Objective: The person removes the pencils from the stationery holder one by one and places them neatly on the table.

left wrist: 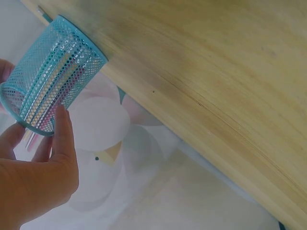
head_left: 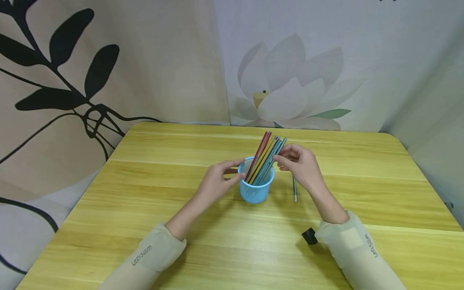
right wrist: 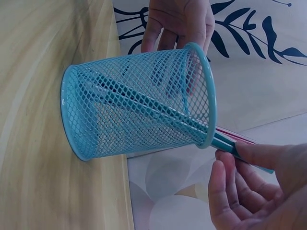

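Observation:
A light-blue mesh pencil cup (head_left: 255, 194) stands upright on the wooden table. Red, yellow and teal pencils (head_left: 261, 161) lean in it, their upper ends sticking out past the rim toward the right hand. My left hand (head_left: 217, 179) holds the cup's rim from the left, thumb and fingers spread along it, as the left wrist view also shows. At the right side of the rim, my right hand (head_left: 302, 165) pinches a teal pencil (right wrist: 225, 143) between thumb and fingers. The pencil's lower part lies inside the cup, visible through the mesh.
Another teal pencil (head_left: 295, 189) with a pale end lies on the table (head_left: 145, 209), right of the cup and below the right hand. A small black block (head_left: 309, 236) is by the right sleeve. Behind the table's far edge hangs a flower-printed backdrop (head_left: 174, 60).

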`<action>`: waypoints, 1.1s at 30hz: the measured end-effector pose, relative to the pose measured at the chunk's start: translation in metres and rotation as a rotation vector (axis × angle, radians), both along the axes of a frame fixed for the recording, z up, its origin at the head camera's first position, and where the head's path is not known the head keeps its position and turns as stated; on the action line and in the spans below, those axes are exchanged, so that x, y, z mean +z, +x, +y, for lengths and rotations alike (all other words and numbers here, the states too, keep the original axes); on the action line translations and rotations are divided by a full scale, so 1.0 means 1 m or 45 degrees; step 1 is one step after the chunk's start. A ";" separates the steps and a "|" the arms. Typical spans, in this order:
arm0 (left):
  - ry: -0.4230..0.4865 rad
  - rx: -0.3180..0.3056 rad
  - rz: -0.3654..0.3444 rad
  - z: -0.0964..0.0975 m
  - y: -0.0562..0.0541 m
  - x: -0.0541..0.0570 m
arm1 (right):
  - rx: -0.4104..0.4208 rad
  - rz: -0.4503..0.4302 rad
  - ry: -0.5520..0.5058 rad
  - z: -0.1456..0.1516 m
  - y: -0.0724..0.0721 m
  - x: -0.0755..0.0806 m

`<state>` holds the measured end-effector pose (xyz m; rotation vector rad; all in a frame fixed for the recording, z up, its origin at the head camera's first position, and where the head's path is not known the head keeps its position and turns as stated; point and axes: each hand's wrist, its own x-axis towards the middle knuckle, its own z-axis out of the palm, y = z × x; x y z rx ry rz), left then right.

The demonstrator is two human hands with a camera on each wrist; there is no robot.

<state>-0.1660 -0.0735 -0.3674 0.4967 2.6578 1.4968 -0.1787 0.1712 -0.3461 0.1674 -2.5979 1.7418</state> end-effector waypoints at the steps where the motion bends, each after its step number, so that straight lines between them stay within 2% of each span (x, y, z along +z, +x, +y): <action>1: 0.000 -0.001 -0.001 0.000 0.000 0.000 | -0.002 0.000 0.002 0.000 0.000 0.000; 15: -0.013 0.006 0.030 0.000 0.002 0.000 | -0.048 0.018 0.013 0.006 -0.001 0.006; 33: -0.007 0.009 0.020 0.000 0.002 -0.001 | -0.093 0.074 -0.013 0.015 -0.001 0.017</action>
